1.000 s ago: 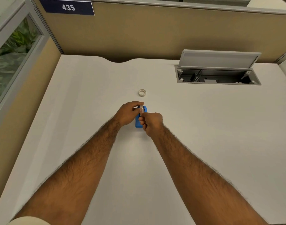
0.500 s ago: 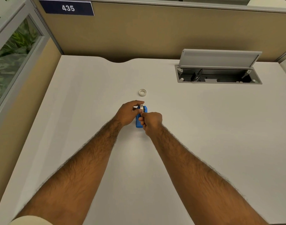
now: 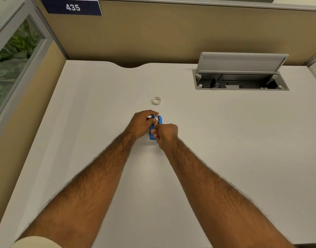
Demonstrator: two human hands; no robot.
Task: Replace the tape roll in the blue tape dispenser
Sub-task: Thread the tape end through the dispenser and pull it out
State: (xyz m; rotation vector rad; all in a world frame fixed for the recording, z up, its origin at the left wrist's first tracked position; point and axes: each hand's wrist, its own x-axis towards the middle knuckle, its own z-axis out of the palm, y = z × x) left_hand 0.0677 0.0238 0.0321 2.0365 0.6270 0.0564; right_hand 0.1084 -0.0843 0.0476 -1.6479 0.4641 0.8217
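Centrally, head view: blue tape dispenser (image 3: pixel 155 128) lies on the white desk (image 3: pixel 225 140). Left hand (image 3: pixel 140 124) grips its far end, fingers curled around the tape roll (image 3: pixel 155 118) seated there. Right hand (image 3: pixel 167 134) pinches a strip of tape (image 3: pixel 156 123) just below the roll. Spare white ring (image 3: pixel 156 100) sits apart, above the hands. Open cable hatch (image 3: pixel 241 76) upper right.

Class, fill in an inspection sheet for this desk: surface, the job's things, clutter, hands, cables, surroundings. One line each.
Surface: white desk, bare apart from the items below.
Job's things: blue tape dispenser on the desk; tape strip over it; spare ring lying flat beyond.
Clutter: nothing seen.
Hands: left hand steadies the dispenser; right hand pinches the strip.
Cables: dark wiring inside open cable hatch.
Surroundings: tan partition, sign 435.
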